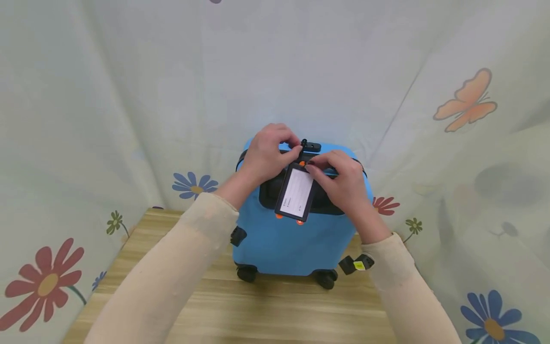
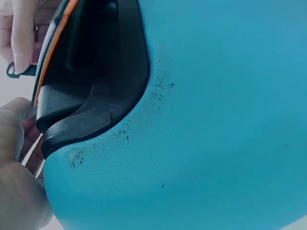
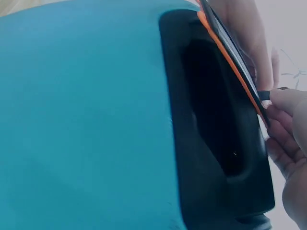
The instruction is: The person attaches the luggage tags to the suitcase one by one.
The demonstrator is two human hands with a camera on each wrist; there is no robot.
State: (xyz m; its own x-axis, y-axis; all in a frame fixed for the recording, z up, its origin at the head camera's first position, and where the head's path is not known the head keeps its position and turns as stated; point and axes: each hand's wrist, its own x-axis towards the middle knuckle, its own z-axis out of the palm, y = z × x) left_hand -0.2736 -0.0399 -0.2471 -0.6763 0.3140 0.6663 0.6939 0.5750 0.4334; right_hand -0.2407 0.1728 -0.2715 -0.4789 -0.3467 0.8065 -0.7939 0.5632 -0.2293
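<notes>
A blue suitcase (image 1: 283,248) stands upright, with a black recessed handle panel on top. Over that panel lies a luggage tag (image 1: 296,191), black-framed with a white card and orange edging. My left hand (image 1: 272,153) pinches the tag's black strap (image 1: 302,152) between thumb and fingers, close by the suitcase's black lock (image 1: 311,146). At the tag's upper edge, my right hand (image 1: 341,177) pinches the end of the strap. In the left wrist view, a small buckle (image 2: 13,71) shows at that strap end, under the right fingers. The right wrist view shows the tag (image 3: 235,62) edge-on.
The suitcase rests on a wood-grain surface (image 1: 258,315) on black wheels (image 1: 325,278). Pale fabric (image 1: 301,71) printed with flowers and a butterfly hangs behind it and along both sides. Black wrist devices (image 1: 356,264) sit near the sleeves.
</notes>
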